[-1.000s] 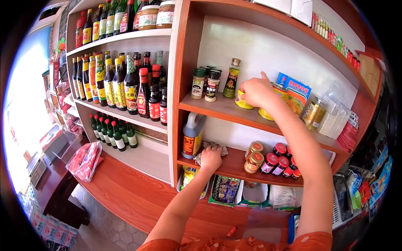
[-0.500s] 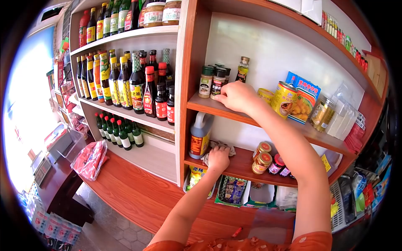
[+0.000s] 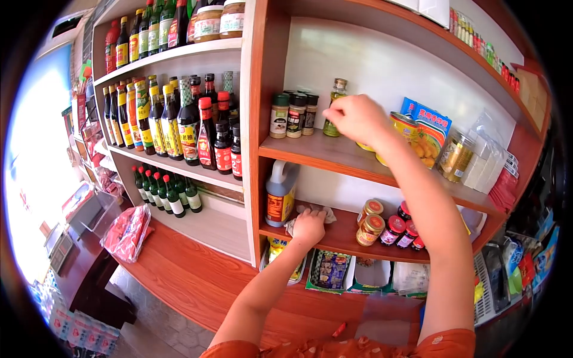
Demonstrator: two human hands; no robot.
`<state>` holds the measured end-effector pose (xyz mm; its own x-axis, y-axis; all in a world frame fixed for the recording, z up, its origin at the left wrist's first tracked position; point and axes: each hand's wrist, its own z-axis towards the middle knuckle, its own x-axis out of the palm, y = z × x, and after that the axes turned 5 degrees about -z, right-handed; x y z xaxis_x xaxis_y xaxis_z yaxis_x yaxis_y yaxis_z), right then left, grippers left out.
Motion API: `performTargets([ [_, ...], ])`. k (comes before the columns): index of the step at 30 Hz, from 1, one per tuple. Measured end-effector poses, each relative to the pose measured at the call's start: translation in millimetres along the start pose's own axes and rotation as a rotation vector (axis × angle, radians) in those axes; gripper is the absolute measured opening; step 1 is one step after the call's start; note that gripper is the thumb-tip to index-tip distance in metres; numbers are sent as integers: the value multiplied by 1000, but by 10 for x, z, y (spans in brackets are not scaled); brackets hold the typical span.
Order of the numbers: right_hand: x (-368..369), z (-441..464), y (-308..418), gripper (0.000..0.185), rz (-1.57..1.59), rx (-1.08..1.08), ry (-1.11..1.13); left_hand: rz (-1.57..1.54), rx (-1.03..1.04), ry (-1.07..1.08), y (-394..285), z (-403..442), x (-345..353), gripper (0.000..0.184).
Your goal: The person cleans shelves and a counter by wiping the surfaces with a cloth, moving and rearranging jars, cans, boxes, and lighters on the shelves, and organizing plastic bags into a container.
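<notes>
My left hand (image 3: pixel 310 227) presses a crumpled cloth (image 3: pixel 326 215) on the lower shelf, beside a large dark jug (image 3: pixel 280 194). Raised over the upper shelf, my right hand (image 3: pixel 357 119) has its fingers bent together in front of the slim green bottle (image 3: pixel 334 107); whether anything is between them is hidden. Small spice jars (image 3: pixel 296 114) stand left of that bottle. A yellow can (image 3: pixel 404 126) and a blue packet (image 3: pixel 431 134) stand right of my right hand, partly behind my forearm.
Sauce bottles (image 3: pixel 206 134) fill the shelves at left. Small jars (image 3: pixel 370 230) stand on the lower shelf below my right forearm. A clear jar (image 3: pixel 456 158) is farther right. A red bag (image 3: pixel 126 231) lies on the wooden counter (image 3: pixel 179 271).
My right hand has moved left from the yellow cans to the spice jars, then slightly back right and up to the slim bottle. My left hand stays on the cloth.
</notes>
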<state>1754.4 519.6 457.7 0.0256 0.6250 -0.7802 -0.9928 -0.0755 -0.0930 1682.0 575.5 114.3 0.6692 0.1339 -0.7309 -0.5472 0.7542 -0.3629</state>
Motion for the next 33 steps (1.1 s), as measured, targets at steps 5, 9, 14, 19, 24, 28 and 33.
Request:
performTargets([
  [5,-455,-222,-513,27,-111,7,-232,-665,-100,39,-258,-261,-718,27],
  [9,-427,-310,-751,19,-363,-67,-180,-684,89,-301,-618,-253,-1632,27],
  [14,-327,-183,-508,19,-605,-175,44,-24,428,-689,-1014,555,-2486,27],
  [19,-248,209,-248,20,-365,129,184,204,252,-206,-884,1065,-2017,28],
  [24,100,501,-381,53,-95,322,181,149,254,-175,-877,1070,-2071,28],
  [28,341,682,-472,51,257,421,315,129,206,-26,-912,1108,-2161,30],
  [33,531,793,-412,49,377,390,305,119,143,127,-969,1183,-2239,33],
])
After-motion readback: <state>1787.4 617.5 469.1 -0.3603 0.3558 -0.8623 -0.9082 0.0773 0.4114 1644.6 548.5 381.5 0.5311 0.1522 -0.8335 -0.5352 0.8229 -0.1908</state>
